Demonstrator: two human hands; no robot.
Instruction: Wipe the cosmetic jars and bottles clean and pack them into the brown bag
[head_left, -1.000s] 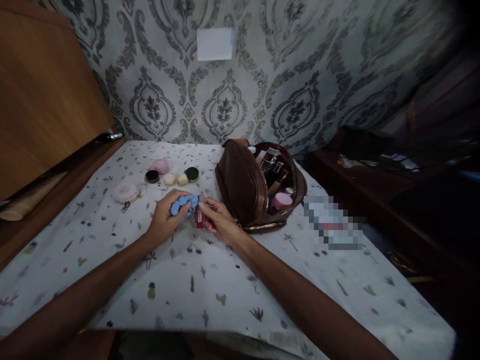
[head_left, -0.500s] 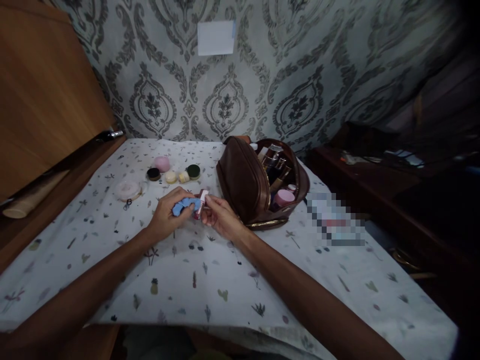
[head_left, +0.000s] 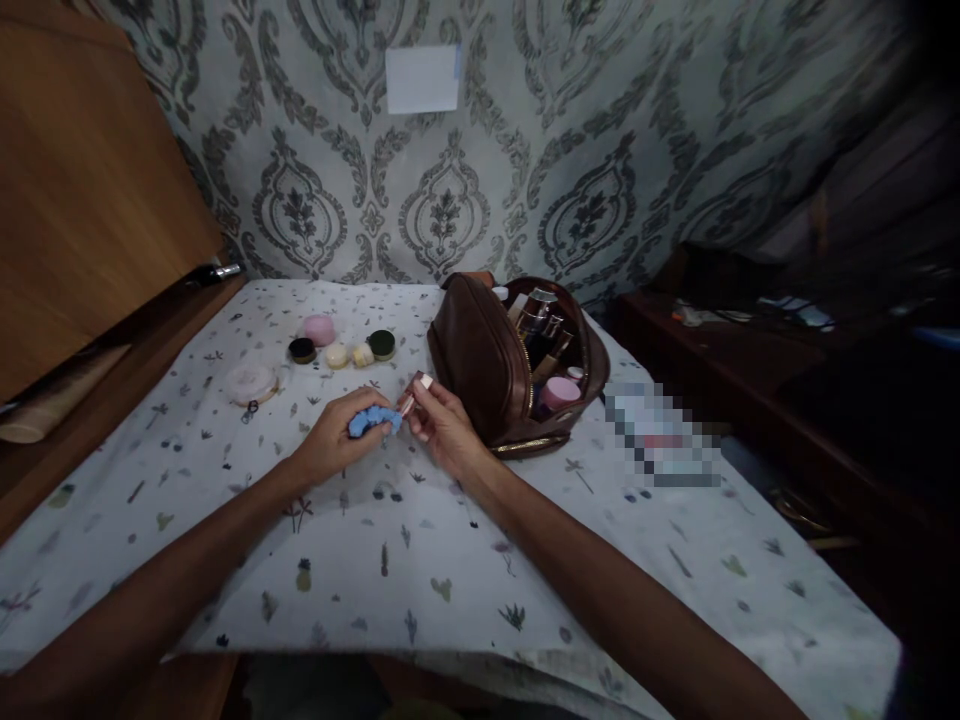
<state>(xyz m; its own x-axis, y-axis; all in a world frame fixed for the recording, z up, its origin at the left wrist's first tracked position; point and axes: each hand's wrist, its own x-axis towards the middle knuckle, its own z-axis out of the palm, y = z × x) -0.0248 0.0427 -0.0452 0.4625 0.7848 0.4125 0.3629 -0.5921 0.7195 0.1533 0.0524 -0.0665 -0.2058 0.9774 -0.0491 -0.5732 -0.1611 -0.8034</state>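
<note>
My left hand is closed on a bunched blue cloth and presses it against a small bottle with a pale cap. My right hand pinches that bottle by its upper part and holds it tilted just above the patterned tablecloth. Both hands meet a little left of an open brown toiletry bag, which holds several bottles and a pink-lidded jar.
Several small jars and a round pale compact lie at the back left of the cloth. A wooden board leans at the left. A dark side table stands at the right. A blurred patch lies beside the bag.
The bottle has turned from upright to tilted with its cap up and to the right. The blue cloth has slid along it, and both hands have shifted slightly.
</note>
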